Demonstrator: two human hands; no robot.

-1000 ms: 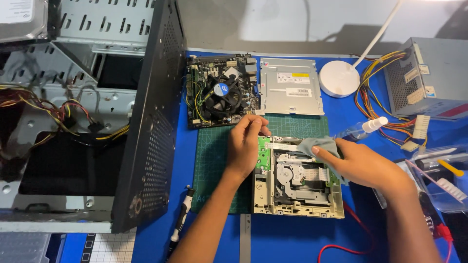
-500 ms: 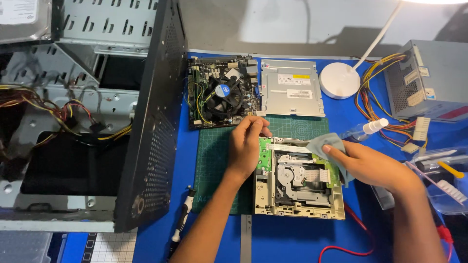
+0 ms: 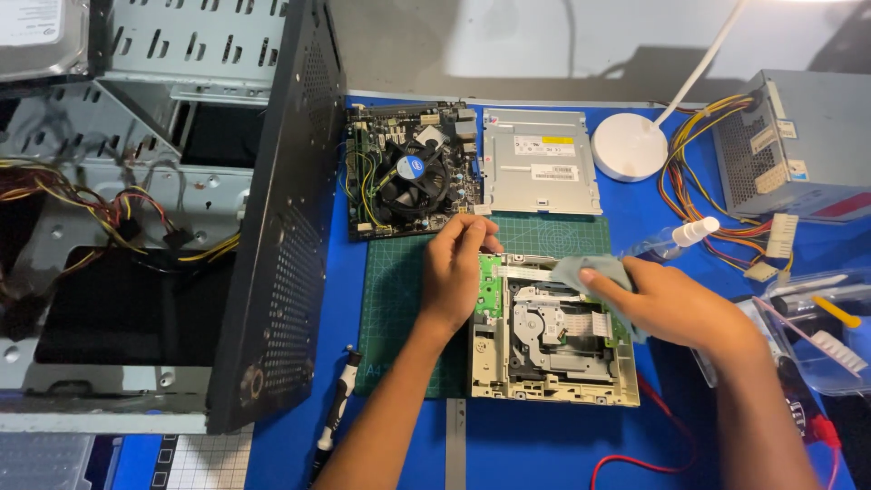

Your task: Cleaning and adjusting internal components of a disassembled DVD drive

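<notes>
Optical drive (image 3: pixel 552 340), opened with its cover off, is seen at lower centre of the frame, partly on a green cutting mat (image 3: pixel 399 308). Its left edge is steadied by the left hand (image 3: pixel 456 268), fingers curled narrow at the upper left corner. A pale cloth (image 3: pixel 581 270) is pinched by the right hand (image 3: pixel 667 304) over the upper right corner. Bare blue tabletop (image 3: pixel 535 445) lies below; a motherboard (image 3: pixel 410 172) and a computer case (image 3: pixel 163 209) crowd the upper left.

Blue table (image 3: pixel 544 445); green cutting mat (image 3: pixel 399 308), motherboard (image 3: pixel 413 172), computer case (image 3: pixel 163 227), lamp base (image 3: pixel 629 147)
</notes>
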